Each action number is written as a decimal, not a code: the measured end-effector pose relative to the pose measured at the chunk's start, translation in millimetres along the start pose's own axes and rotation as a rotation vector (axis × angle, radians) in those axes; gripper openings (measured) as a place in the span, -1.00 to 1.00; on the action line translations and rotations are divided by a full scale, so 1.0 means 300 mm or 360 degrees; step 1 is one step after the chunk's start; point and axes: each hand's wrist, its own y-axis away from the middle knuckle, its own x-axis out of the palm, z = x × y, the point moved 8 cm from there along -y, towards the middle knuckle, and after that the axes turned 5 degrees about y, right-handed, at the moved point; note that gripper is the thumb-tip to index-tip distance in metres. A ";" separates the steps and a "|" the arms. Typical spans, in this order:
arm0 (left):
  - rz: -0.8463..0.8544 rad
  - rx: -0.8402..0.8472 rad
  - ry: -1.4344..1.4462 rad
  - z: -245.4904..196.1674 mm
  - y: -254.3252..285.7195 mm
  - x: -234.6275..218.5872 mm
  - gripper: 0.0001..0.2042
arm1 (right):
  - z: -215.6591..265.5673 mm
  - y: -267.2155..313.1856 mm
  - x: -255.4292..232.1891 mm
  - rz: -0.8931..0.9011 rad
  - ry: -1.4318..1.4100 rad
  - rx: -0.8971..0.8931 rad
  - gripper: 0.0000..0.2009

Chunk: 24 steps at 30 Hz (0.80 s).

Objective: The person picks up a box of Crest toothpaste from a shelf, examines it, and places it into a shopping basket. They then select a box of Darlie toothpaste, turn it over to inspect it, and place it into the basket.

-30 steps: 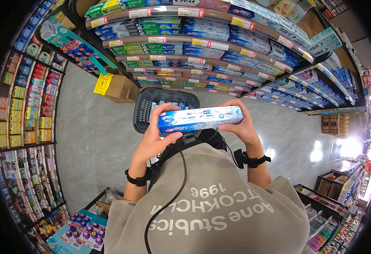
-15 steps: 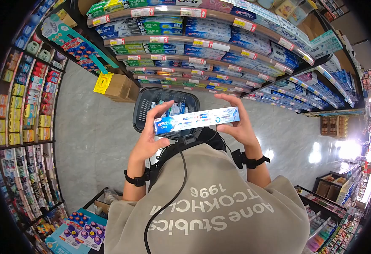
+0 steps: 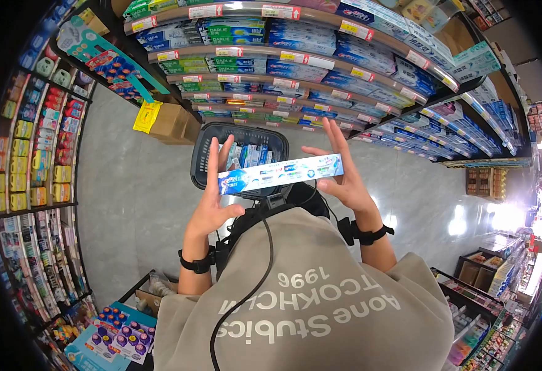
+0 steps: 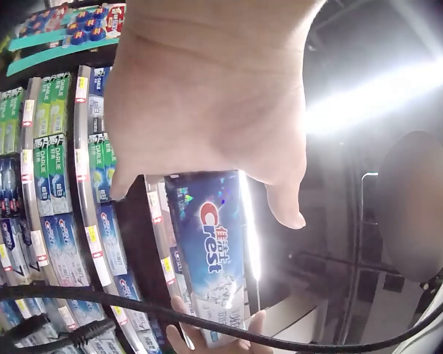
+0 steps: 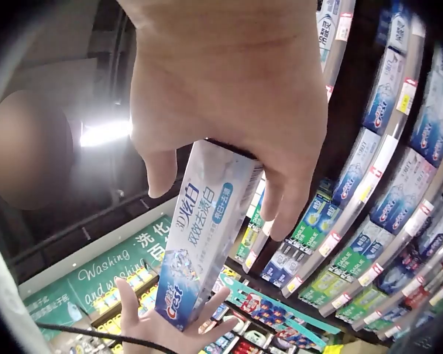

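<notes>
A long Crest toothpaste box (image 3: 283, 174) is held crosswise before the person's chest, its ends between the two palms. The left hand (image 3: 211, 198) presses one end, its fingers straight and its thumb spread away from the box. At the opposite end the right hand (image 3: 347, 179) presses with extended fingers, the thumb lying near the box's lower edge. In the left wrist view the blue Crest end panel (image 4: 210, 228) faces the camera below the left palm. The right wrist view shows the box's pale side (image 5: 203, 214) running from the right palm toward the left hand.
A dark shopping basket (image 3: 201, 162) holding several boxes stands on the floor beyond the hands. Shelves of toothpaste (image 3: 302, 40) rise in front. A cardboard carton (image 3: 175, 123) with a yellow sign sits left of the basket. A black cable (image 3: 269, 247) runs down the shirt.
The box has turned so a white side faces up, and it has shifted slightly left. The fingers of both hands have straightened off it, leaving the palms at its ends.
</notes>
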 end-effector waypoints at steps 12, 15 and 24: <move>0.0048 0.0028 -0.0107 -0.005 -0.018 0.032 0.25 | 0.016 0.016 -0.046 0.0051 0.0127 0.0175 -0.36; 0.0042 0.0014 -0.0150 0.001 -0.021 0.037 0.21 | 0.014 0.021 -0.053 0.0086 0.0101 0.0076 -0.53; 0.0058 0.0203 -0.0397 -0.038 -0.031 0.025 -0.19 | 0.030 0.020 -0.037 0.0043 0.0136 0.0000 -0.57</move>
